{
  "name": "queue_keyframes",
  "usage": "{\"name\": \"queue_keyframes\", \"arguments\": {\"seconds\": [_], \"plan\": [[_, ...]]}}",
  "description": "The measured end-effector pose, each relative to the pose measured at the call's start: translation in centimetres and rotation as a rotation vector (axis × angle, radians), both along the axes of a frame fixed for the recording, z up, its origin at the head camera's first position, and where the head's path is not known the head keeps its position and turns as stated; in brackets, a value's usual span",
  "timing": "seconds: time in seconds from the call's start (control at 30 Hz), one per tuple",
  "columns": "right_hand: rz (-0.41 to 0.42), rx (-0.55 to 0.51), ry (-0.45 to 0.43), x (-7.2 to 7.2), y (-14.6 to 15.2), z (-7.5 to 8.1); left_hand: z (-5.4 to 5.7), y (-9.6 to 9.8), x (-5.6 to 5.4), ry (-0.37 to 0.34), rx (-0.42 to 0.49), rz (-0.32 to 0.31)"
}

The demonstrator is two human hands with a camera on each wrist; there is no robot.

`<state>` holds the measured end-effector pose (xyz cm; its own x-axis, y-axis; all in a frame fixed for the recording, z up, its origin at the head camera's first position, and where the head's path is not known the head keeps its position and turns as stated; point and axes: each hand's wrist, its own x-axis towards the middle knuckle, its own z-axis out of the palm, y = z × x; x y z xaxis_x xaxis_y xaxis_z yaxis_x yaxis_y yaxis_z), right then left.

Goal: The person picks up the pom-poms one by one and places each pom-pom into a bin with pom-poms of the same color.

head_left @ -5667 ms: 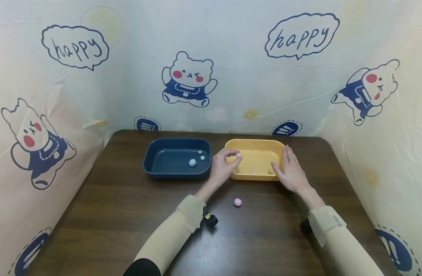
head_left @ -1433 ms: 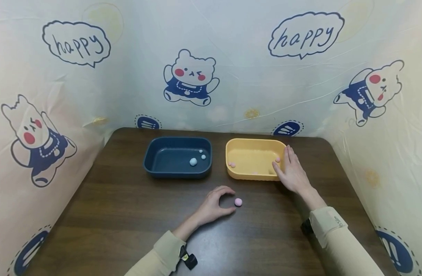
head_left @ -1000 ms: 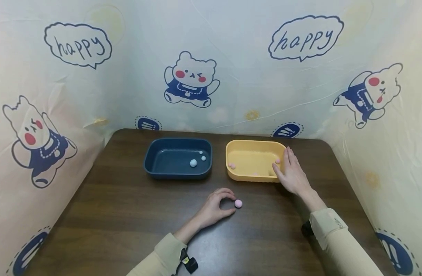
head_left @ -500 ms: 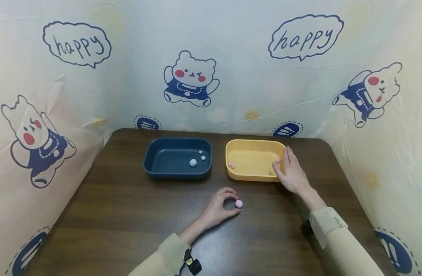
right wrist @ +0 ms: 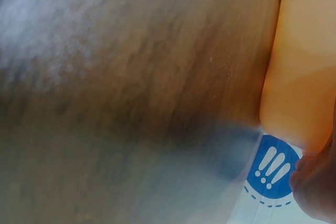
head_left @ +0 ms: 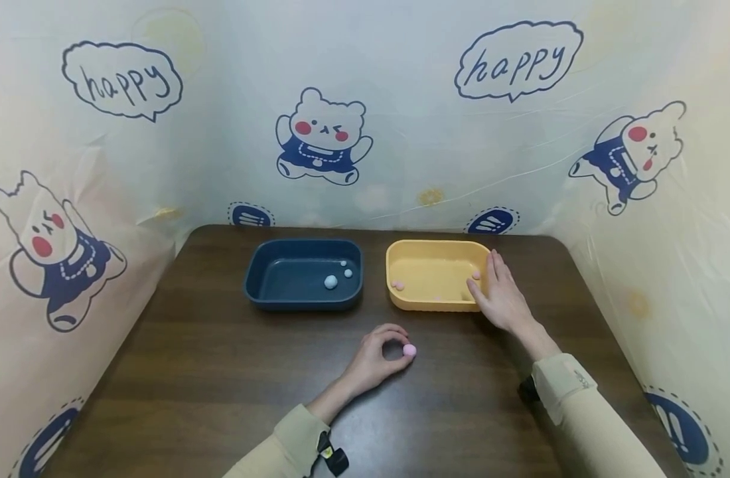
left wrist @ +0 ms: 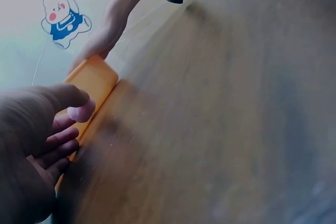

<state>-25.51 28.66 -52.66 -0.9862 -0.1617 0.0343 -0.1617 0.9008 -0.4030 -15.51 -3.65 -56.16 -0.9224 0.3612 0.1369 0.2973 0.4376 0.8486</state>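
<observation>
My left hand (head_left: 371,362) pinches a small pink ball (head_left: 409,350) between thumb and fingertips, just in front of the yellow tray (head_left: 433,269). In the left wrist view the ball (left wrist: 81,111) sits at the thumb tip, overlapping the tray's side. My right hand (head_left: 505,299) rests with straight fingers along the tray's right end, its thumb over the near corner. Inside that tray lie several pink balls, one (head_left: 475,275) by the right thumb and another (head_left: 399,286) at the left end. The right wrist view shows the tray's side wall (right wrist: 299,87) beside part of the right hand (right wrist: 317,182).
Left of the yellow tray stands a dark blue tray (head_left: 290,282) with three pale blue balls, the largest (head_left: 331,282) nearest the front. Both stand toward the back of a brown wooden table (head_left: 210,372). A printed curtain (head_left: 413,133) encloses the table's back and sides.
The left hand let go of a pink ball at the yellow tray, came back toward the front and closed its fingertips on the pink ball on the table. The right hand has stayed at the tray.
</observation>
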Motion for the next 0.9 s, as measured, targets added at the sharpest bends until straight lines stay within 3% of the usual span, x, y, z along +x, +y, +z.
{"name": "queue_keyframes", "arguments": {"seconds": [0.23,0.33,0.53,0.8,0.9], "plan": [[-0.01,0.005,-0.002,-0.1,0.3,0.4,-0.4,0.2,-0.6,0.137,0.083,0.013],[-0.011,0.002,-0.004,-0.3,0.3,0.5,0.4,0.3,-0.7,0.144,0.107,0.023],[-0.013,0.0,-0.008,-0.3,0.2,0.3,3.2,0.4,-1.3,0.085,0.105,0.032],[-0.01,-0.009,-0.018,-0.2,0.1,0.2,4.9,0.4,-3.2,0.203,0.132,0.052],[-0.009,-0.012,-0.017,-0.2,0.0,0.0,5.2,0.4,-4.0,0.211,0.141,0.054]]}}
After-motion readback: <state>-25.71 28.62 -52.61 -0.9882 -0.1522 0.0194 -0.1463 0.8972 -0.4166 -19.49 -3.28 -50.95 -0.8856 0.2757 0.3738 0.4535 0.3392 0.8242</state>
